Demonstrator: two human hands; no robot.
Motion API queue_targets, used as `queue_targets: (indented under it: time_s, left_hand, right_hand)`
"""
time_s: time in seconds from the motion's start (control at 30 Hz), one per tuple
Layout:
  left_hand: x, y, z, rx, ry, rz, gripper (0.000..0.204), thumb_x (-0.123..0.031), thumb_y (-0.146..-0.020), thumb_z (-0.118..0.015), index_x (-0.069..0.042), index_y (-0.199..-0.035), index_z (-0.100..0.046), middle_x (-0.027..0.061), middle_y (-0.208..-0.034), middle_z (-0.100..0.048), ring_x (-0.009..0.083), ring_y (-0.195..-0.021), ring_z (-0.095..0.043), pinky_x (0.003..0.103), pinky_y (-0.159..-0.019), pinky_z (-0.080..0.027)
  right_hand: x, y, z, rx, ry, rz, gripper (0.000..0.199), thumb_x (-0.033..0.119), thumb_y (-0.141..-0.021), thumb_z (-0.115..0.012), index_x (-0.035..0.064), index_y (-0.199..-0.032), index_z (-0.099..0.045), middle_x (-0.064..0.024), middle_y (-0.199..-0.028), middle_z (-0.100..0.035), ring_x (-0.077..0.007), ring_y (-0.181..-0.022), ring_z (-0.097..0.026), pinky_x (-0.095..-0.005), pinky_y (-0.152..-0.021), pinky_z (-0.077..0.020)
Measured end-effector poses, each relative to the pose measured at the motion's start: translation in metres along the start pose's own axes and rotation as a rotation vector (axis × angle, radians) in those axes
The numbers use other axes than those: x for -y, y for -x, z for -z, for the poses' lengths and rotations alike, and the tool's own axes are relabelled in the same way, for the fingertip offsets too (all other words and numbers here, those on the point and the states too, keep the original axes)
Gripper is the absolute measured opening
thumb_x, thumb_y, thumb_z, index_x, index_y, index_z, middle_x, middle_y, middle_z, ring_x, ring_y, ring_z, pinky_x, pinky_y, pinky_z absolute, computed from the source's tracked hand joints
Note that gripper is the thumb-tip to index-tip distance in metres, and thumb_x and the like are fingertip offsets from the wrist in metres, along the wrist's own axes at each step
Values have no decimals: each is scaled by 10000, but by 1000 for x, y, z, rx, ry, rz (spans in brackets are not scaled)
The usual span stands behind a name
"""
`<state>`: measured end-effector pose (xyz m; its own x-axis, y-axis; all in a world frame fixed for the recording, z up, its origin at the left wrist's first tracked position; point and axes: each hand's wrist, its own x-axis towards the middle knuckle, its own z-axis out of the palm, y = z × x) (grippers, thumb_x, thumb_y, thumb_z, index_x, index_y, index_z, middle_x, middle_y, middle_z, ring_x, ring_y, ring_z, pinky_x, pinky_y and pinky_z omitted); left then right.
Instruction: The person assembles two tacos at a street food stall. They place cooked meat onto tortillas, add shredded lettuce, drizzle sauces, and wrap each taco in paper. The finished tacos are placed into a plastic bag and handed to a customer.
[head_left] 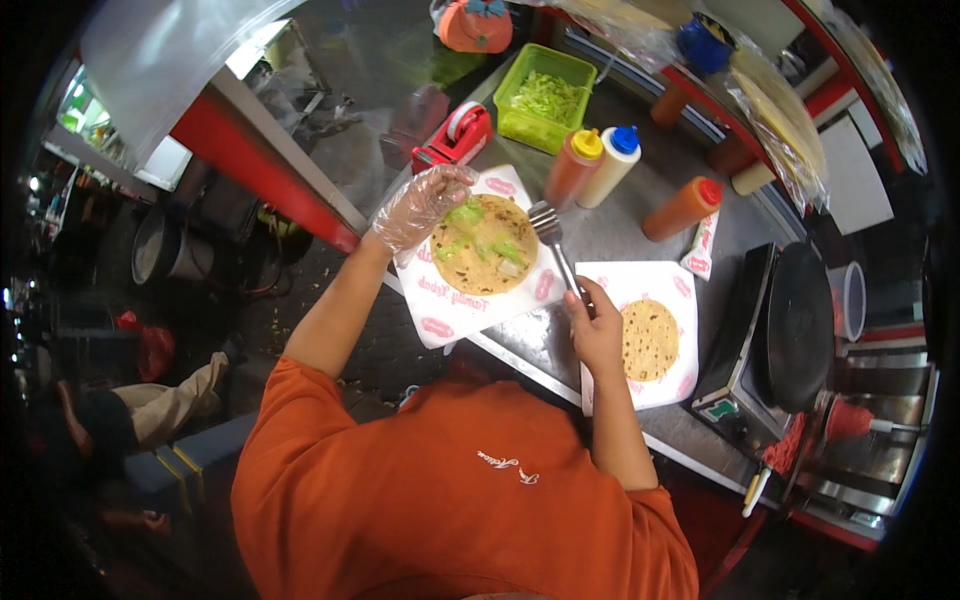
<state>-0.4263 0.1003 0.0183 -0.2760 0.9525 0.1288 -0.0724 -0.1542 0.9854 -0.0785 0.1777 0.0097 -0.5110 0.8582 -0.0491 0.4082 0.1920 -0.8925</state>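
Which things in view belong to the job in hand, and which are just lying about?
Likely in use: utensil, in right hand; lettuce-topped flatbread, by left hand; plain flatbread; lettuce tub; squeeze bottles.

Likely just lying about: bucket; orange pouch; blue container.

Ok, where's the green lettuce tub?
The green tub sits upper centre in the head view, beyond the yellow-capped bottle, right of the red tape dispenser.

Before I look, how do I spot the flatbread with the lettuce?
Start at the metal counter, then find the gloved left hand. The flatbread by it lies on white paper. Green lettuce sits on top, while the other flatbread, to the right, is bare.
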Motion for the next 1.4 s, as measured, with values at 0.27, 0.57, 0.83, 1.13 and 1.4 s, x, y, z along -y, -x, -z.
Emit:
queue_targets:
  time_s: [0.27, 0.57, 0.83, 1.13, 1.4]
  left_hand:
    - [-34, -12, -172, 218, 99, 191, 204, -157, -1043, -661, -29, -1199, -628, 49, -1175, -672, 121, -1122, -608, 318, -999, -504]
    - [54, -13, -345, 360, -314, 206, 252, -261, -1024, -688, -63, -1180, -680, 94, -1056, -730, 206, -983, -688, 346, -919, -540]
    - [40, 7, -285, 199, -634, -79, 447, -437, -1055, -561, -111, -1351, -640, 112, -1226, -733, 297, -988, -737, 370, -843, -585]
    - [23, -62, -145, -324, -433, 86, 880, -153, -836, -829, -84, -1566, -344, 174, -1564, -454, 220, -1331, -533, 377, -1066, -502]
    - [2, -143, -162, 462, -894, 289, 705, -275, -769, -876, -7, -1359, -600, 206, -1257, -708, 326, -1147, -677, 411, -1054, -502]
  right_hand:
    - [-30, 85, 106, -427, -382, -165, 423, 260, -1058, -645, -26, -1363, -588, -31, -866, -595, -54, -519, -500, -216, -446, -386]
    - [-81, 176, 173, -520, -396, -301, 380, 238, -1042, -673, -8, -1329, -630, -26, -836, -623, -44, -509, -505, -220, -433, -366]
    - [-93, 182, 179, -376, 190, 58, 412, 239, -957, -746, -3, -1276, -649, -208, -1002, -702, -347, -860, -707, -397, -790, -560]
    - [-102, 187, 175, -438, 123, 150, 313, 162, -969, -716, -23, -1220, -683, -209, -1085, -735, -361, -940, -724, -416, -839, -562]
    - [-103, 182, 154, -612, 339, 295, 356, 201, -1014, -667, -59, -1257, -651, -205, -1009, -712, -359, -865, -703, -414, -793, -559]
